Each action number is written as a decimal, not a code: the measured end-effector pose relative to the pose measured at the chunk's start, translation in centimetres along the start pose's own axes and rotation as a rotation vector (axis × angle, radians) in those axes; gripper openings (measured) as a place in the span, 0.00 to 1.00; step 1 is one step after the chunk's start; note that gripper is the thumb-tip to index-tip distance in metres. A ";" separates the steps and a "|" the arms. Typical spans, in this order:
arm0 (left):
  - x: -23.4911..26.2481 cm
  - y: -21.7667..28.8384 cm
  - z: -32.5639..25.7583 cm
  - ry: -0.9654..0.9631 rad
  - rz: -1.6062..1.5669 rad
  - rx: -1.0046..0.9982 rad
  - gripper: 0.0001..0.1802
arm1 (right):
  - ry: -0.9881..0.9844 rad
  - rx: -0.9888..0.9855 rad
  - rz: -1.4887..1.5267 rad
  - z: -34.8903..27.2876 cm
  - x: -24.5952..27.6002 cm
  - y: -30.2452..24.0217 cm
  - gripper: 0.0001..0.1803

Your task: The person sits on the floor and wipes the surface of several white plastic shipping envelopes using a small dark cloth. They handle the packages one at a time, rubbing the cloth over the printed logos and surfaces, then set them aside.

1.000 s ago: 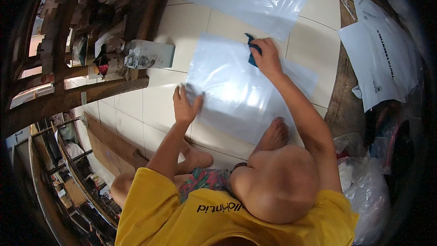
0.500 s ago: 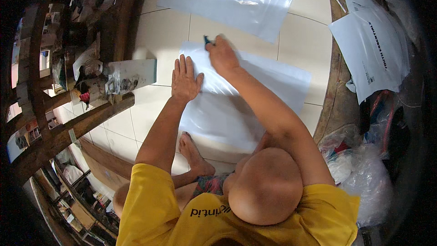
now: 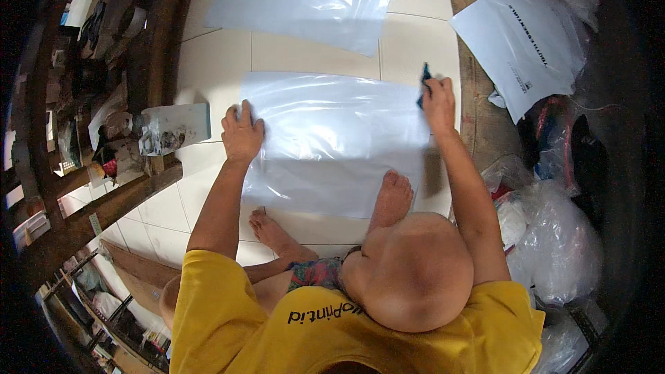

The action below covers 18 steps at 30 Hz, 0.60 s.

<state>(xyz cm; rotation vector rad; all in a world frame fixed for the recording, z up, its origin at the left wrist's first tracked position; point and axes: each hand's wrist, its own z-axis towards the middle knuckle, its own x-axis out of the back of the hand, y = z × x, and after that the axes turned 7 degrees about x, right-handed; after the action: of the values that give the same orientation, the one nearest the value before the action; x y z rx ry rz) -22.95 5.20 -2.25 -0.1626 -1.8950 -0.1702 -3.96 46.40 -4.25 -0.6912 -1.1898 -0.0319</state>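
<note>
A pale, glossy plastic sheet (image 3: 325, 138) lies spread on the tiled floor in front of me. My left hand (image 3: 242, 133) rests at its left edge with the fingers apart and slightly bent. Beyond the sheet's right edge, my right hand (image 3: 439, 105) is closed around a small dark blue-green object (image 3: 424, 88); its kind is too unclear to name. Part of that object sticks out past the fingers on the far side. My right bare foot (image 3: 393, 192) overlaps the sheet's near right part, and the left foot (image 3: 273, 230) is by its near left corner.
Another glossy plastic sheet (image 3: 305, 0) lies farther off on the tiles. Printed white plastic bags (image 3: 523, 48) are at the right, past a wooden edge (image 3: 476, 125). Clear plastic bundles (image 3: 557, 242) sit nearer. Wooden beams (image 3: 104, 215) and a smudged metal plate (image 3: 174, 129) stand at left.
My right hand has swept right across the sheet with the dark object, from the far left part to beyond the right edge. My left hand has slid to the sheet's left edge, its fingers more bent.
</note>
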 end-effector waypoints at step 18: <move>-1.9 -4.6 2.1 0.041 -0.274 0.022 0.29 | 0.202 -0.396 0.402 -12.5 7.1 6.0 0.12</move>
<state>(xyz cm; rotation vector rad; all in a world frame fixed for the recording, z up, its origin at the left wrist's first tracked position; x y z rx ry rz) -25.18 1.01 -4.93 0.1156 -1.8719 -0.3357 11.59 47.19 -3.43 -1.2375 -0.8390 -0.0001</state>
